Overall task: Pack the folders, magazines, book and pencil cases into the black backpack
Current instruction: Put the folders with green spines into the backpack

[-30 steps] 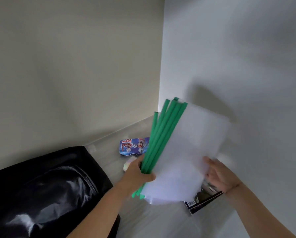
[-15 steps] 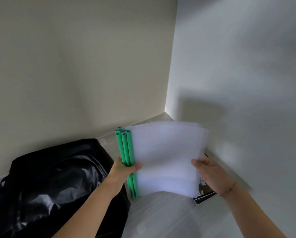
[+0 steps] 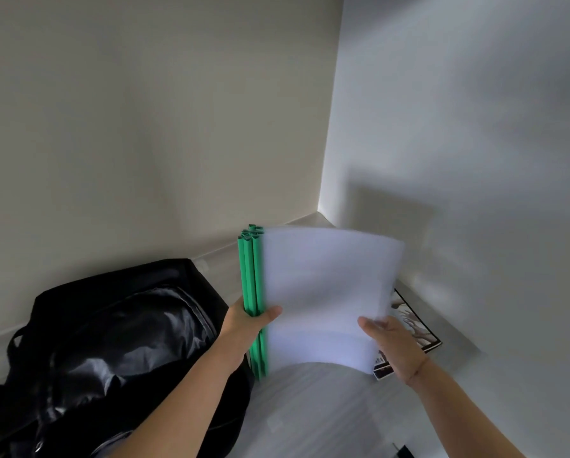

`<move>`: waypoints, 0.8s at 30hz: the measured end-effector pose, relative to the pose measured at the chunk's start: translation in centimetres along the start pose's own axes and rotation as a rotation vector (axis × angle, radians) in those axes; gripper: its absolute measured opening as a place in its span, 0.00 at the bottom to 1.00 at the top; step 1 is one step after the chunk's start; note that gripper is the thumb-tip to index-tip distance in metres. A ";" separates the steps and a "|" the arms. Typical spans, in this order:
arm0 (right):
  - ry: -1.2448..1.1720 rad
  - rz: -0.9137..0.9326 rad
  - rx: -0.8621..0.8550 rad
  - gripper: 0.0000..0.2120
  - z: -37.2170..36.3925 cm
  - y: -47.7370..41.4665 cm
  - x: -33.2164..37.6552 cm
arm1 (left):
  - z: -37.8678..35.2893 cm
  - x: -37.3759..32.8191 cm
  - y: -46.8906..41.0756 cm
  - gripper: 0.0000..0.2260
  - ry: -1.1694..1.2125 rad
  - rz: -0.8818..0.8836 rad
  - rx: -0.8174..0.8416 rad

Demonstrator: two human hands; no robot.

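— Where are the folders (image 3: 326, 292)?

— Held up in the air over the floor (image 3: 310, 411), a bundle of clear sheets with green spines (image 3: 250, 279) on their left edge. The sheets are blurred, so I cannot count them.

— And the hands?

— The left hand (image 3: 247, 320) is wrapped round the spines low down, thumb across the front. The right hand (image 3: 392, 345) pinches the lower right corner of the sheets; only its thumb shows in front, the fingers are hidden behind.

— The black backpack (image 3: 118, 342)?

— On the floor at the left, against the far wall (image 3: 145, 127), just beside the folders. Its near left part is cut off by the frame, and I cannot tell whether it is unzipped.

— Anything else?

— A magazine (image 3: 416, 325) lies on the floor at the right, mostly covered by the folders and the right hand.
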State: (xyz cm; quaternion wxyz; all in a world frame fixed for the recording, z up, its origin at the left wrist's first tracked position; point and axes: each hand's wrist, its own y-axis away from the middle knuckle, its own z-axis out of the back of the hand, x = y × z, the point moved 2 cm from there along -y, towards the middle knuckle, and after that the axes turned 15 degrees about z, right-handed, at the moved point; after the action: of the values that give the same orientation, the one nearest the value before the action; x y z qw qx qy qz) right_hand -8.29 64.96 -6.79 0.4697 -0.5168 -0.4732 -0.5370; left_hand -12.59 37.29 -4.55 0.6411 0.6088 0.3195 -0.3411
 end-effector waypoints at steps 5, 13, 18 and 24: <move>0.091 -0.014 -0.016 0.06 -0.8 0.6 -0.9 | 0.0 1.6 0.7 0.15 0.019 0.044 -0.015; 0.294 0.125 0.122 0.11 -2.5 -0.5 4.0 | 2.7 -0.6 2.7 0.15 -0.023 -0.028 -0.030; 0.251 0.179 0.213 0.08 -6.9 -1.9 8.7 | 7.9 -3.2 5.1 0.14 0.083 -0.053 -0.102; 0.004 0.006 0.241 0.05 -15.5 -0.8 8.6 | 15.9 -3.0 8.2 0.17 0.105 -0.005 -0.251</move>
State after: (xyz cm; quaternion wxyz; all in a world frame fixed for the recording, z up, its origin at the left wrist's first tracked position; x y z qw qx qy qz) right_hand -10.98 49.55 1.51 0.5311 -0.4566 -0.5319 -0.4759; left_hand -7.61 21.74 3.44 0.6938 0.5400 0.3943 -0.2676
